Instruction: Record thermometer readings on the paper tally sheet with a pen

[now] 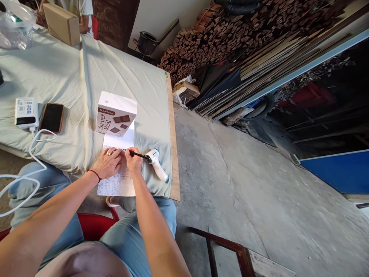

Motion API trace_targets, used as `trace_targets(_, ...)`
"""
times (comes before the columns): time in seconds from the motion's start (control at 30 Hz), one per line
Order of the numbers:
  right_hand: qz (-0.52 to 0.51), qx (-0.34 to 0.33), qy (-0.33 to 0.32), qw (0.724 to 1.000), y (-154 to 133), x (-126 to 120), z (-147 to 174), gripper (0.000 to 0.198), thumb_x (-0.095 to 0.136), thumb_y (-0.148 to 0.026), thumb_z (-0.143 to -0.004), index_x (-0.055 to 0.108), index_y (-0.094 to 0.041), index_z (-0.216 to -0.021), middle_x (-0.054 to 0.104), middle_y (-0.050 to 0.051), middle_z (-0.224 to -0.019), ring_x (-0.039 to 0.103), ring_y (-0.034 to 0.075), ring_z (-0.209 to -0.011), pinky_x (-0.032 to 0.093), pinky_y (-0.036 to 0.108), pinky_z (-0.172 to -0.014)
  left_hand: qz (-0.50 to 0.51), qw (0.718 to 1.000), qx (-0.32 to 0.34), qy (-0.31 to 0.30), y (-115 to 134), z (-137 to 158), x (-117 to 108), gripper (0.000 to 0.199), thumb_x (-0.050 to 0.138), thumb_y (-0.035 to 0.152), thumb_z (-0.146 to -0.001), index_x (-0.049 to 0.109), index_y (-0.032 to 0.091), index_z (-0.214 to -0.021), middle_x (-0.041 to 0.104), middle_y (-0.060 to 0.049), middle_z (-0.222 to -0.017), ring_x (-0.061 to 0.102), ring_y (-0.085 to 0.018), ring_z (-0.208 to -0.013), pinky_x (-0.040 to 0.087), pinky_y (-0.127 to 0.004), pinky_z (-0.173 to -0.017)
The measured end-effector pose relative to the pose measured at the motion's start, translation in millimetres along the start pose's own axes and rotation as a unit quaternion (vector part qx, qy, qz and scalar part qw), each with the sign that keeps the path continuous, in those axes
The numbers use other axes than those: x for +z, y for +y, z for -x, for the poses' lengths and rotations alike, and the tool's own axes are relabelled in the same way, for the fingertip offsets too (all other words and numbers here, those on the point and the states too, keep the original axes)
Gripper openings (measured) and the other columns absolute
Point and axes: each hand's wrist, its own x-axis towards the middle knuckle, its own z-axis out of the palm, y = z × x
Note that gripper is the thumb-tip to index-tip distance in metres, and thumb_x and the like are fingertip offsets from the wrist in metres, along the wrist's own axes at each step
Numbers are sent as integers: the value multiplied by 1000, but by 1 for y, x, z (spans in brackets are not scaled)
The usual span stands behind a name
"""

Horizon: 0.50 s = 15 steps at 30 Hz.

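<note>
My right hand (133,161) is closed around a black pen (138,154), its tip low over a sheet of paper (127,181) covered in writing. Flat on the sheet's left side rests my left hand (108,163), fingers stretched out, with a ring and a red cord at the wrist. Just beyond both hands stands a white and brown "Su-per Meal" box (115,115), on or against the paper's far end. A white infrared thermometer (158,164) lies to the right, its head near the pen's back end.
On the cloth-covered table (66,73) lie a phone (52,117) and a white power bank (26,111) with a cable. A cardboard box (62,24) and a clear plastic tub (15,25) stand at the far left, near another person. The table's wooden edge (173,154) runs along the right.
</note>
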Motion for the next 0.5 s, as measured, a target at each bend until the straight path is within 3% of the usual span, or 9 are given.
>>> trace_targets(0.5,-19,6,5,1000,-2,-2,1,24,53,-43,-81,60,-21,-75,66,1,-67,58,16,-64,52,30,-67,8,1000,1,-4,1,0,-3,23,54,26,-93,69,18,-109,58,-10,-136,50,-30,-126,41,-48,-108)
